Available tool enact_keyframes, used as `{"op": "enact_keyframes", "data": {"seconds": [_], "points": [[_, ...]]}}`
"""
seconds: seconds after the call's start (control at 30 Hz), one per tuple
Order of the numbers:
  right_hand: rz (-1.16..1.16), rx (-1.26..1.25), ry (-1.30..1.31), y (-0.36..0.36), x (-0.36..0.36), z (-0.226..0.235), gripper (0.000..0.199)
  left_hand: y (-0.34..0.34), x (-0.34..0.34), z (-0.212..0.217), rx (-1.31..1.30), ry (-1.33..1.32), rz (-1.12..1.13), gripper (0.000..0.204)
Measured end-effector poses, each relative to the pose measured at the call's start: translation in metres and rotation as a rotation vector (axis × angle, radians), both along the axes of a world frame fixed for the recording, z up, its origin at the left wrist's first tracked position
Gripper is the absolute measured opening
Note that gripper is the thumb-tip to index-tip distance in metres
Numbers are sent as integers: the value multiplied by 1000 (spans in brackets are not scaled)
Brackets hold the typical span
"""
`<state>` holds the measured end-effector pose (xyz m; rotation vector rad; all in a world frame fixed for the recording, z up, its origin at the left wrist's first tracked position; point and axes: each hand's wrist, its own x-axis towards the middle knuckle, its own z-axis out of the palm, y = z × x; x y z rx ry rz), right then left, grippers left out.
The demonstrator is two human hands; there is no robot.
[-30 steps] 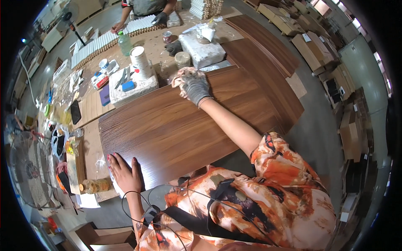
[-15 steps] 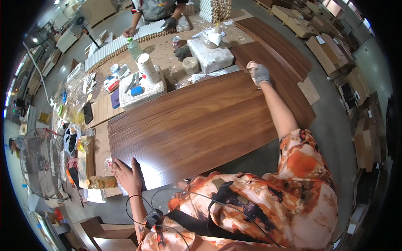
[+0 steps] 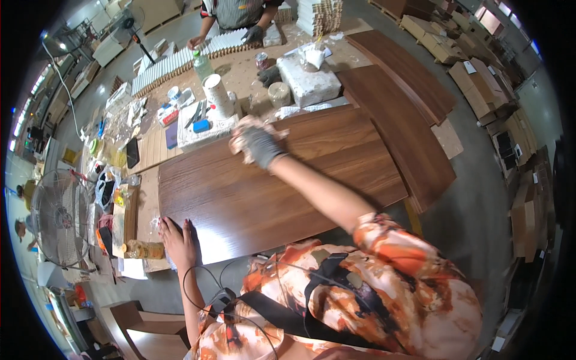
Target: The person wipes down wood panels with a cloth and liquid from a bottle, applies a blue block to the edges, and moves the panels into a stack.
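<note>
A wide brown wood-grain board lies in front of me, glare shining on its near left part. In a grey glove, my right hand is closed around a crumpled pale pink cloth, which rests on the board near its far edge. The glove hides part of the cloth. My bare left hand lies at the board's near left edge, fingers apart. More brown boards lie just beyond the right end.
Behind the board stand a paper-cup stack, a blue block, a white block and a green bottle. A yellowish bottle lies by my left hand, near a fan. Across the table, a person handles white strips.
My right hand has swept left with the cloth, from the board's far right corner to its far middle. The board's right end now shows apart from the boards beyond. My left hand stays put.
</note>
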<state>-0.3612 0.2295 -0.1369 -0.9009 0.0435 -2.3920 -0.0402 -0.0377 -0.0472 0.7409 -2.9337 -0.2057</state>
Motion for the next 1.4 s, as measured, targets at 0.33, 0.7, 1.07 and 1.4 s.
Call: {"op": "enact_keyframes", "data": {"seconds": [0.33, 0.7, 1.07, 1.4], "points": [[-798, 1235, 392, 94, 44, 94, 50, -42, 81, 6, 322, 417, -8, 39], [-971, 1478, 978, 59, 0, -12, 36, -55, 130, -4, 1210, 486, 473, 26], [-763, 1443, 1306, -258, 39, 36, 29, -88, 126, -20, 1551, 330, 334, 19], [-543, 1082, 1398, -198, 219, 36, 48, -99, 134, -26, 1637, 273, 278, 23]]}}
